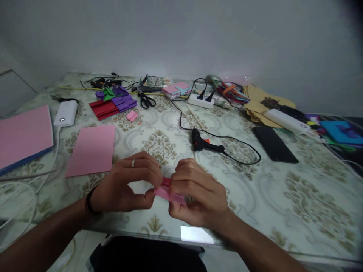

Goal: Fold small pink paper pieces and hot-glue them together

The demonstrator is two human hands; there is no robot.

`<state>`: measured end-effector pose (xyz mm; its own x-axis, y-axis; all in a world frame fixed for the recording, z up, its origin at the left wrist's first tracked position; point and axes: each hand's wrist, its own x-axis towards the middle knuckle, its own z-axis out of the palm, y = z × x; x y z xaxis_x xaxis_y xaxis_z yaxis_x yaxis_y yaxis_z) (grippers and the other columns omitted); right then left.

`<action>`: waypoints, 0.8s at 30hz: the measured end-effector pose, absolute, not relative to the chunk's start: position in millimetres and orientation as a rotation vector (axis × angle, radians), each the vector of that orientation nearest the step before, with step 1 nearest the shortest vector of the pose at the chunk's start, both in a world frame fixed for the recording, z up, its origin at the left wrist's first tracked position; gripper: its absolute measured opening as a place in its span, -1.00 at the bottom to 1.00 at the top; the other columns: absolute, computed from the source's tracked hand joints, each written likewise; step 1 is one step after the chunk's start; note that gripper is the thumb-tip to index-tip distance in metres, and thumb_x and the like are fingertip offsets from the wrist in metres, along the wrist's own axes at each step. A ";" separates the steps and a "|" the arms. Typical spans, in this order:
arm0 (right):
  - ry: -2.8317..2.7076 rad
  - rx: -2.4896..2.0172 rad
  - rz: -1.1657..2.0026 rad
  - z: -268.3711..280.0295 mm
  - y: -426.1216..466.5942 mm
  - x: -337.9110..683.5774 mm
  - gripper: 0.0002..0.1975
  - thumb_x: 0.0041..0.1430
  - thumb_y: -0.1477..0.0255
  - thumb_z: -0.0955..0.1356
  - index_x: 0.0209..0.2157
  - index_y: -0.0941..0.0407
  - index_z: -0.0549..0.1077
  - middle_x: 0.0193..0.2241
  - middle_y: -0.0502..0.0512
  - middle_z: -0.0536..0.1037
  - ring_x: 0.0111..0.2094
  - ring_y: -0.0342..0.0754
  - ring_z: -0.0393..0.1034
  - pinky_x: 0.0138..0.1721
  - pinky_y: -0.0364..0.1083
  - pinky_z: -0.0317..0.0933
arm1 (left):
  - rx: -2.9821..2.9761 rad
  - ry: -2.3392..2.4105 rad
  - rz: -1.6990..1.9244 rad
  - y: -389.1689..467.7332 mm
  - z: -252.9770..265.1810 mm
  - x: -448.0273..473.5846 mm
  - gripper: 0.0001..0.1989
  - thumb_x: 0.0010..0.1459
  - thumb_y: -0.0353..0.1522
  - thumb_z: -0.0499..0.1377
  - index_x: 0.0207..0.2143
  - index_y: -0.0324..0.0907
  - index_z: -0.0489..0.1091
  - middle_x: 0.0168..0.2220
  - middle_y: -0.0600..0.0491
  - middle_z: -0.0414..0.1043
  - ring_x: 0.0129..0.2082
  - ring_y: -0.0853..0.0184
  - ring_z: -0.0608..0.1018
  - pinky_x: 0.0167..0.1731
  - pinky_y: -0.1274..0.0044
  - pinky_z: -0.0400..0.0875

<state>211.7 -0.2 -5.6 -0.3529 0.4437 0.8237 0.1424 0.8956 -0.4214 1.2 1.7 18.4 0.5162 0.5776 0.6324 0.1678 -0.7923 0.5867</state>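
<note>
A small folded piece of pink paper (162, 192) is held between my two hands above the table's front part. My left hand (127, 183) pinches its left end between thumb and fingers; a ring and a dark wristband show on that side. My right hand (195, 190) grips the right end, thumb below and fingers over the top, hiding much of the paper. A flat pink sheet (92, 149) lies left of my left hand. Beyond my right hand rests a black glue gun (204, 142) with its cord looping to the right.
Scissors (145, 99), folded red paper (103, 108) and purple paper (124, 102) lie toward the back. A white power strip (200, 101) has plugs in it. A black phone (274, 144) lies right, a white power bank (66, 113) left, beside a pink paper stack (25, 134).
</note>
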 end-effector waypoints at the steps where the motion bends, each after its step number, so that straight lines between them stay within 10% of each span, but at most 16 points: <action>1: -1.925 -0.436 0.333 -5.1 0.5 211.9 -0.78 0.08 0.65 0.42 -0.27 0.08 0.46 -0.42 0.05 0.55 -0.42 -0.03 0.37 -0.36 0.03 0.34 | 2.300 0.620 1.205 2.3 18.8 0.1 -0.80 0.07 -0.60 0.28 -0.34 -0.15 0.44 -0.40 0.07 0.59 -0.30 0.29 0.59 -0.21 0.42 0.60; 24: -1.975 -0.417 0.389 -3.4 -0.3 213.0 -0.86 0.17 0.59 0.40 -0.27 0.07 0.45 -0.41 0.04 0.53 -0.41 -0.05 0.36 -0.32 0.04 0.37 | 2.470 0.623 1.232 -7.1 25.8 2.7 -0.80 0.10 -0.58 0.24 -0.32 -0.11 0.41 -0.43 0.10 0.58 -0.37 0.29 0.62 -0.32 0.45 0.63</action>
